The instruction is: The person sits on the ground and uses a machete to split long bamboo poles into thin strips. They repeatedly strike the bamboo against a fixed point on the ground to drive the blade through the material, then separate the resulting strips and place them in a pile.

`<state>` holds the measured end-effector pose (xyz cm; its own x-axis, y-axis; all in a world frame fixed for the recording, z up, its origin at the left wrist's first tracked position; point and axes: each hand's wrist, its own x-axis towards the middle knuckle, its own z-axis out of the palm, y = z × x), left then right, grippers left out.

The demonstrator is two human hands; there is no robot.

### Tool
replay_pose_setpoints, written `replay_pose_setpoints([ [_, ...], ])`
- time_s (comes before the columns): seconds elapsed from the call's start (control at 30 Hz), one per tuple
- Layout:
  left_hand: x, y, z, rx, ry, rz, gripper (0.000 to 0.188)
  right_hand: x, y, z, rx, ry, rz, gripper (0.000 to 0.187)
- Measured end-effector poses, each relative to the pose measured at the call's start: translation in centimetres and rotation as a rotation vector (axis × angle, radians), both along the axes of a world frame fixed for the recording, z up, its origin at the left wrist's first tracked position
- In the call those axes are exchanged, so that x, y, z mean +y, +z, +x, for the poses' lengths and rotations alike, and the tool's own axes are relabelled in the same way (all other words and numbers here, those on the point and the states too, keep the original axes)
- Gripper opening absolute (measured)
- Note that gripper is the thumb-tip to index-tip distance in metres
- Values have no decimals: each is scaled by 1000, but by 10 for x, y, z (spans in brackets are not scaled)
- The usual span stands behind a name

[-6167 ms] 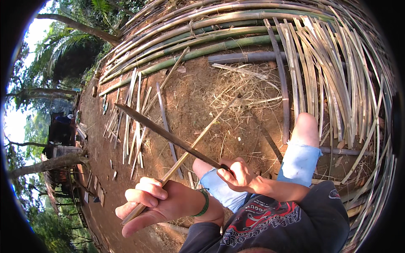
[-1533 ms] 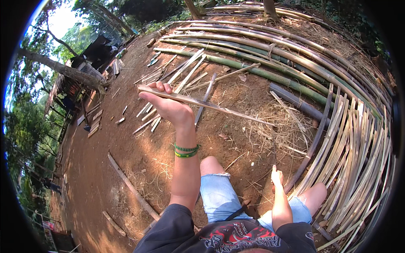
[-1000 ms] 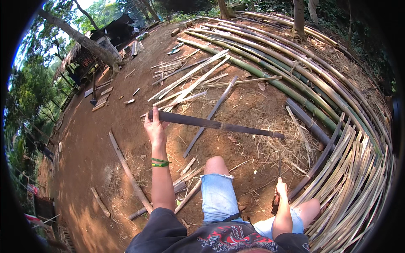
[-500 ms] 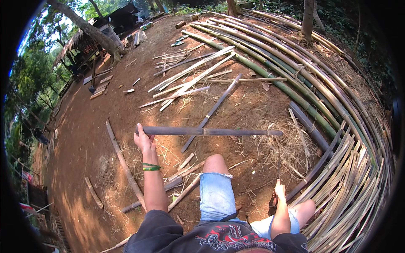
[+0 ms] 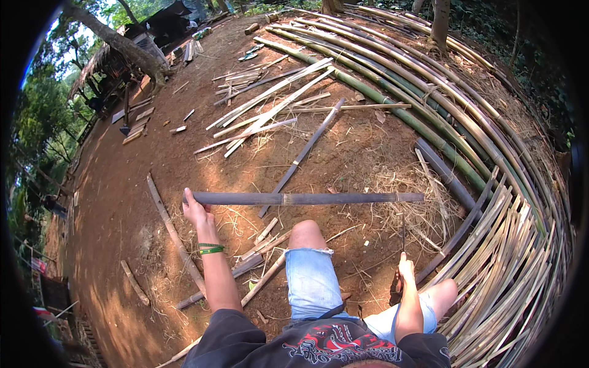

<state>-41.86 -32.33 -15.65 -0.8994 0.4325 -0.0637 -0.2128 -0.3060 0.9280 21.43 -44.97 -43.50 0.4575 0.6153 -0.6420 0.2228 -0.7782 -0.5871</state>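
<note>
Brown soil (image 5: pixel 150 150) spreads all round — I see the left hand (image 5: pixel 197 213) gripping one end of a dark bamboo strip (image 5: pixel 245 199), which stretches rightward from those fingers. The right hand (image 5: pixel 406 270) is clenched round a knife (image 5: pixel 403 236) — blade ahead of its fingers, near straw (image 5: pixel 423 199).

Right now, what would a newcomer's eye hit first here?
The dark bamboo piece spanning mid-view, its left end in the left hand. Then the long bamboo poles sweeping across the upper right, and the pale split strips massed at lower right. The right hand, right of centre, grips a thin blade.
</note>
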Motion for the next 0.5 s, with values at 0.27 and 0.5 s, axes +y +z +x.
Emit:
replay_pose_setpoints([
  [0.27,5,-1,-6,-124,71,-1,28,0,2,-5,47,-36,25,68],
  [0.5,0,-53,-19,-319,16,176,33,0,4,-6,63,-43,7,72],
])
